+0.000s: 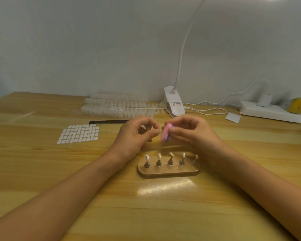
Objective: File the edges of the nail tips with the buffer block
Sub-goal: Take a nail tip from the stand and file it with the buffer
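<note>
My right hand point(189, 131) grips a small pink buffer block point(165, 133) with a purple side, held upright above the table. My left hand point(137, 134) faces it, thumb and forefinger pinched together at a tiny clear nail tip point(158, 130) that I can barely make out. The pinched fingertips sit right against the block's pink face. Below both hands stands a wooden holder point(167, 172) with several metal pegs. Strips of clear nail tips point(115, 106) lie at the back of the table.
A sheet of white adhesive tabs point(79, 133) lies left of my hands, with a black strip point(108, 121) behind it. A white clip lamp point(175, 103), its cable, a power strip point(271, 112) and a small white card point(233, 117) are at the back right.
</note>
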A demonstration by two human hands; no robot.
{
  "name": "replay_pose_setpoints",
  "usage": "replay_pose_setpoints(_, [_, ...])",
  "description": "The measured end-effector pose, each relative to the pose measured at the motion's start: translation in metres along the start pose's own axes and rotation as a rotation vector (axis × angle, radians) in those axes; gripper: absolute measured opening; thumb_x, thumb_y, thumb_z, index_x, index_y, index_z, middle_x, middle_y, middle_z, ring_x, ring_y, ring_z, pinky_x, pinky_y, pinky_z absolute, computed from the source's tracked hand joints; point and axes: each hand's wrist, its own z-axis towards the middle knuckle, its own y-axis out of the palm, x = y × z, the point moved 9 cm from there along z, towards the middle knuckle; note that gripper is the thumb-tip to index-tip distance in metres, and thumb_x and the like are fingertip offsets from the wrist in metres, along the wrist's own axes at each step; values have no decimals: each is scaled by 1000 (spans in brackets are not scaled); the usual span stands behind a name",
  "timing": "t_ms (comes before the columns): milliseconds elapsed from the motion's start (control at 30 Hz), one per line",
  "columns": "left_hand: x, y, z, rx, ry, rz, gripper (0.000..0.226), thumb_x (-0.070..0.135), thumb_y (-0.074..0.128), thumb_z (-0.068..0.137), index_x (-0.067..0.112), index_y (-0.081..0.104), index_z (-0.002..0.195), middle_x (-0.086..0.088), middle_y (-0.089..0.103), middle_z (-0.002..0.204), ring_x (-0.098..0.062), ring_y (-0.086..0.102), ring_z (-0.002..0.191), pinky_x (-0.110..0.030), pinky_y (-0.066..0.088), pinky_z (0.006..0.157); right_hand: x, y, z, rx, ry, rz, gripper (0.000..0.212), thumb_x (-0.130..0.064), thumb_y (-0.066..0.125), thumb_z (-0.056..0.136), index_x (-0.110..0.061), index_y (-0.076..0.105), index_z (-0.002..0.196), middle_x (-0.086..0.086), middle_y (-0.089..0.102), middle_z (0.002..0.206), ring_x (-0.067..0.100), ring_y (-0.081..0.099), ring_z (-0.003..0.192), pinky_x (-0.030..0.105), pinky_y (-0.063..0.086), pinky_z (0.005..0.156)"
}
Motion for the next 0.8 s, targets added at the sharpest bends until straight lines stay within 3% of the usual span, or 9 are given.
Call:
replay_pose_setpoints(100, [0, -1, -1, 16, 9, 22, 4, 23, 69, 86, 25, 68, 83, 1, 58, 85, -3, 56, 70, -20, 47, 57, -7, -16, 0, 134, -69, 34, 20, -6, 69, 86, -3, 69, 106, 9, 76, 100, 23, 73, 98, 22, 59, 78])
replay_pose_setpoints(200, [2, 0, -1, 4, 20, 31, 3, 23, 68, 87, 24, 67, 84, 4, 56, 83, -1, 56, 68, -18, 46, 57, -3, 6, -4, -28, -53, -170, 19, -9, 74, 83, -9, 72, 102, 5, 77, 98, 20, 74, 93, 26, 60, 75])
replay_pose_setpoints(233, [1, -1, -1, 1, 10, 14, 3, 23, 68, 88, 23, 67, 85, 5, 56, 82, -1, 56, 67, -19, 46, 57, -7, 6, -4, -8, -88, -162, 19, -9, 74, 83, -8, 72, 102, 4, 77, 97, 18, 74, 92, 25, 60, 76])
replay_pose_setpoints(333, [0, 0, -1, -2, 3, 26, 6, 21, 67, 89, 25, 67, 84, 4, 57, 85, 0, 56, 68, -18, 48, 57, -16, -20, -3, 210, -150, 2, 20, -8, 72, 86, -5, 70, 105, 5, 76, 97, 18, 73, 96, 28, 59, 85])
replay_pose_setpoints(467, [2, 2, -1, -18, 26, 54, 3, 22, 68, 88, 24, 67, 85, 4, 57, 84, 0, 56, 68, -15, 45, 58, 1, 3, -6, -1, -7, -147, 20, -7, 73, 84, -5, 71, 104, 9, 77, 98, 23, 75, 92, 34, 61, 83])
replay_pose_setpoints(600, [-2, -2, 0, 4, 17, 21, 7, 20, 70, 87, 25, 67, 82, 7, 55, 79, -1, 55, 67, -15, 44, 58, -10, -19, -4, 194, -86, 99, 23, -5, 69, 87, 2, 67, 109, 13, 75, 100, 24, 73, 98, 30, 59, 87])
replay_pose_setpoints(700, [0, 0, 0, -6, 32, 30, 7, 20, 70, 86, 25, 67, 81, 8, 55, 78, 0, 55, 66, -14, 43, 59, 1, 3, -7, -12, 22, -98, 24, -5, 71, 84, 0, 68, 107, 13, 76, 100, 26, 74, 94, 31, 61, 81])
replay_pose_setpoints(800, [0, 0, 1, -16, 44, 42, 7, 19, 71, 86, 25, 68, 81, 5, 56, 81, -1, 54, 67, -15, 45, 61, -9, 0, -4, 71, -48, 3, 25, -4, 71, 85, 2, 67, 109, 12, 76, 99, 24, 74, 94, 26, 60, 80])
